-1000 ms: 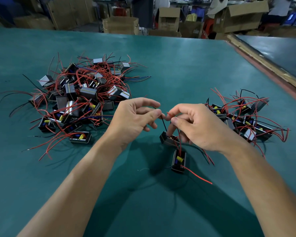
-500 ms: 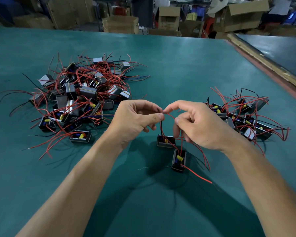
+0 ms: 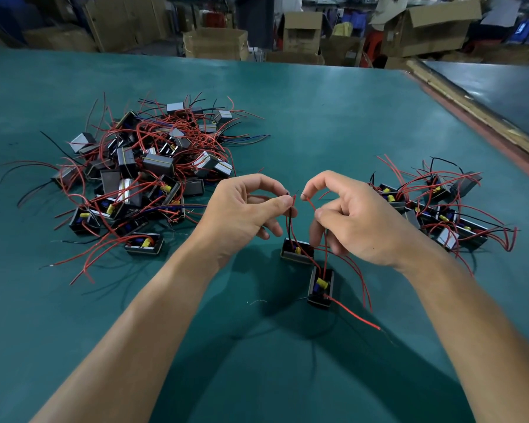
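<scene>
Head view: our left hand [image 3: 245, 215] pinches thin red and black leads [image 3: 289, 222] above the small black box module [image 3: 297, 251] on the green table [image 3: 318, 132]; our right hand [image 3: 361, 221] pinches another red lead [image 3: 309, 204]. Our fingertips have just parted, so the ends are likely still unjoined.

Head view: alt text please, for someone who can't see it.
Left hand pinches red and black wire ends, right hand a red wire, tips nearly meeting above two small black modules on a green table. Tangled module piles lie on both sides.

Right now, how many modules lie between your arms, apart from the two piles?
2: one module below the left hand and right hand, which pinch wires; the second module nearer the person, slightly right. None looks hidden.
</scene>
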Tool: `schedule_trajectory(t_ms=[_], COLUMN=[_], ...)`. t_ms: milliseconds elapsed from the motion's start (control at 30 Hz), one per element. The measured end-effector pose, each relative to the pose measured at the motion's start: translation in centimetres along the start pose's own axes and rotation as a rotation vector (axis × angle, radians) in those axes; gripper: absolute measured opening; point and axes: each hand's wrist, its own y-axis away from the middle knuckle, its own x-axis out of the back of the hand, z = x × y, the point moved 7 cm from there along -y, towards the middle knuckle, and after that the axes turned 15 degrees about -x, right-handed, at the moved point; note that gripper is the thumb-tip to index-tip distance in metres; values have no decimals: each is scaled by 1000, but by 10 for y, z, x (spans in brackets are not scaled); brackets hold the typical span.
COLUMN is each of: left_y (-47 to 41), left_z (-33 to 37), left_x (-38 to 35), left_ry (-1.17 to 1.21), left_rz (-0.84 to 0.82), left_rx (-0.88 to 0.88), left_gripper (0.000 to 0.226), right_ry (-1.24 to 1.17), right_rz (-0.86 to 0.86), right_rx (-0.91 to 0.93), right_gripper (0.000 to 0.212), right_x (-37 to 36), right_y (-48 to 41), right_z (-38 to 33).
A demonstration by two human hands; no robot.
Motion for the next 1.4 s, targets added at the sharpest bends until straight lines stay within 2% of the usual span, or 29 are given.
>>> schedule_trajectory(t_ms=[267,467,600,700,867,1233,1400], left_y=[1,1,1,2,2,4,5], left_z=[1,3,4,5,5,9,9], left_x=[-1,-2,-7,-11,-12,-16,-18], left_ry=[-33,-22,-48,-91,-97,-91,-86], left_rz=[-28,-31,-108,-180,-195,-264,-271], left_rx=[-30,-76,-122,-144,-142,-156,-155], left_gripper=[3,8,10,10,9,17,18], right_ry=[-29,-16,-20,-26,-42,-160,-188], right_rz=[44,225,249,244,194,46,-1], right_rx=[24,108,97,108,123,57,24], right_gripper=[18,20,7,11,9,21,17], right_x=[3,14,13,11,12,10,10], right_y=[3,7,6,6,6,8,7], right_z=[-4,-11,-10,-11,-10,-11,-7])
